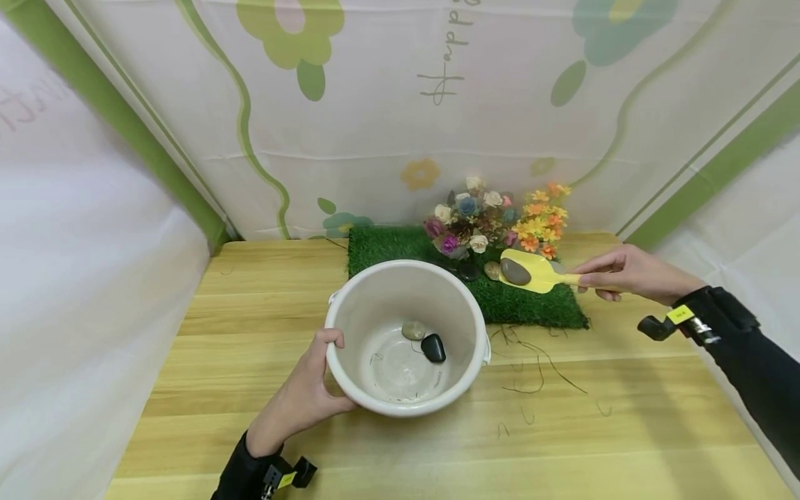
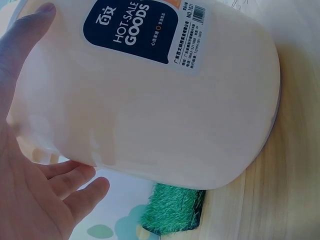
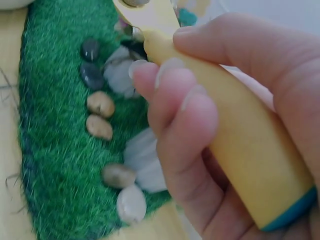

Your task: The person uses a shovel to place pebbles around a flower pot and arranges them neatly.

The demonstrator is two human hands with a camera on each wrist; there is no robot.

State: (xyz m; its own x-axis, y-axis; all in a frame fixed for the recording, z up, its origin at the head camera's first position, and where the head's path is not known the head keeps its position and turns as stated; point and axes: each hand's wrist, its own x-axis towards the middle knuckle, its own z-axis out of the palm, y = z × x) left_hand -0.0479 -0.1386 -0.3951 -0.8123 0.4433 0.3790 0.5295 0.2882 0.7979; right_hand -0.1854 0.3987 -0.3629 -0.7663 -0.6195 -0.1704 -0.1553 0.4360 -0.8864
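My left hand (image 1: 296,403) grips the near left rim of a cream plastic bucket (image 1: 403,408). A glossy black stone (image 1: 433,348) and a speckled beige stone (image 1: 413,330) lie on the bucket's bottom. In my right hand (image 1: 634,274) is the handle of a small yellow shovel (image 1: 546,279), gripped between thumb and fingers. A smooth grey-brown stone (image 1: 515,271) rests in its scoop, over the green turf mat (image 1: 531,309). The right wrist view shows the yellow handle (image 3: 250,145) with its teal end, and black stones (image 3: 90,50) and tan stones (image 3: 100,104) on the turf.
Artificial flowers (image 1: 469,215) and an orange-yellow bunch (image 1: 542,221) stand at the mat's back. A grey-brown stone (image 3: 119,175) and a white stone (image 3: 131,204) lie near the mat's end. Thin dark strands (image 1: 540,368) litter the wooden table (image 1: 250,312). Printed curtains enclose it.
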